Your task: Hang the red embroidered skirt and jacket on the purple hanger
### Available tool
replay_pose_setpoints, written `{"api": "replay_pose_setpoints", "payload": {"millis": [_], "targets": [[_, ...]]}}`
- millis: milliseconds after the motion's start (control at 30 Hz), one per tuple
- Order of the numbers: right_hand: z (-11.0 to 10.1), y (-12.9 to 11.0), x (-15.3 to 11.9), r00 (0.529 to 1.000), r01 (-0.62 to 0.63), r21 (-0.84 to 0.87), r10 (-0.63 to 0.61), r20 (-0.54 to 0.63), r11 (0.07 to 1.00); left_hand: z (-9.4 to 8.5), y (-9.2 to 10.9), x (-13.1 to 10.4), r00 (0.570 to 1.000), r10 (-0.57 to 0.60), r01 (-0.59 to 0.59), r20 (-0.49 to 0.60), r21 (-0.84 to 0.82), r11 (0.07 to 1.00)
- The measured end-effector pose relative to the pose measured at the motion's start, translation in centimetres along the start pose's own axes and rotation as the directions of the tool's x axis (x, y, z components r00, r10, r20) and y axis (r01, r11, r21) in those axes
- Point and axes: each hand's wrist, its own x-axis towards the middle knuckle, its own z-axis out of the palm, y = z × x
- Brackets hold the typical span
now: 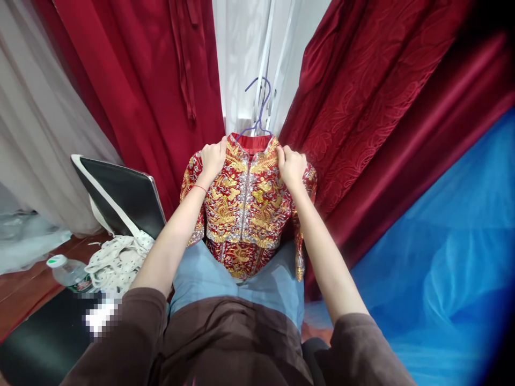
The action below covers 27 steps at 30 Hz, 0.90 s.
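Red embroidered jacket (pixel 247 209) held up in front of the person, centre of view, between the two parted red curtains (pixel 153 80). It already sits on a purple hanger (pixel 259 110), whose hook sticks up above the collar and appears free of any rail; hanging it up looks left to do. Left hand (pixel 213 156) closed on the left shoulder of the jacket, right hand (pixel 291 165) closed on the right shoulder, both gripping fabric near the collar. Jacket faces the camera, front shut, dense gold and silver embroidery over red, silver band down the centre, short sleeves drooping at each side, hem near the person's lap. Near left: a plastic bottle (pixel 70 273), a spotted cloth (pixel 116 260), a dark leaning panel (pixel 120 193). Blue sheeting (pixel 442 252) lies right.
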Motion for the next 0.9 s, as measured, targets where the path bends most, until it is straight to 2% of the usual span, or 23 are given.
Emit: {"api": "replay_pose_setpoints", "payload": {"millis": [67, 133, 200, 267, 367, 500, 567, 633, 700, 767, 833, 900], "targets": [[-0.1, -0.1, -0.6, 0.999, -0.022, 0.06, 0.024, -0.03, 0.998, -0.4, -0.4, -0.1, 0.995, 0.088, -0.089, 0.046, 0.024, 0.996], [-0.1, -0.2, -1.7, 0.99, -0.035, 0.133, 0.052, -0.13, 0.99, -0.9, -0.8, -0.4, 0.978, 0.187, -0.193, 0.096, 0.056, 0.98], [0.3, -0.6, -3.1, 0.958, -0.032, 0.214, 0.091, -0.271, 0.976, -1.1, -1.0, -0.6, 0.966, 0.234, -0.245, 0.109, 0.096, 0.965], [1.1, -1.4, -4.4, 0.922, 0.003, 0.311, 0.118, -0.369, 0.95, -1.0, -0.8, -0.9, 0.968, 0.239, -0.248, 0.08, 0.132, 0.96], [2.7, -3.3, -5.7, 0.936, 0.045, 0.471, 0.127, -0.327, 0.881, -0.4, -0.4, -1.1, 0.975, 0.222, -0.221, 0.011, 0.166, 0.961], [4.3, -5.8, -6.6, 0.954, -0.062, 0.628, 0.232, -0.193, 0.776, 0.2, -0.3, -1.2, 0.974, 0.226, -0.217, -0.031, 0.179, 0.96], [4.6, -6.5, -6.9, 0.952, -0.137, 0.76, 0.297, -0.077, 0.635, 0.3, -0.3, -1.3, 0.972, 0.233, -0.223, -0.039, 0.173, 0.959], [4.4, -6.7, -7.0, 0.931, -0.283, 0.887, 0.325, 0.163, 0.366, 0.3, -0.3, -1.4, 0.972, 0.23, -0.219, -0.053, 0.162, 0.962], [3.9, -6.6, -6.9, 0.86, -0.451, 0.891, 0.29, 0.419, 0.051, 0.4, -0.3, -1.5, 0.972, 0.224, -0.212, -0.071, 0.149, 0.966], [3.2, -6.5, -6.6, 0.785, -0.551, 0.816, 0.223, 0.578, -0.176, 0.5, -0.3, -1.5, 0.972, 0.221, -0.208, -0.081, 0.141, 0.968], [2.6, -6.6, -6.3, 0.743, -0.589, 0.756, 0.176, 0.646, -0.287, 0.6, -0.3, -1.5, 0.971, 0.223, -0.209, -0.083, 0.148, 0.967], [2.1, -7.0, -6.1, 0.723, -0.605, 0.732, 0.17, 0.67, -0.312, 0.6, -0.3, -1.5, 0.969, 0.233, -0.217, -0.082, 0.163, 0.962]]}}
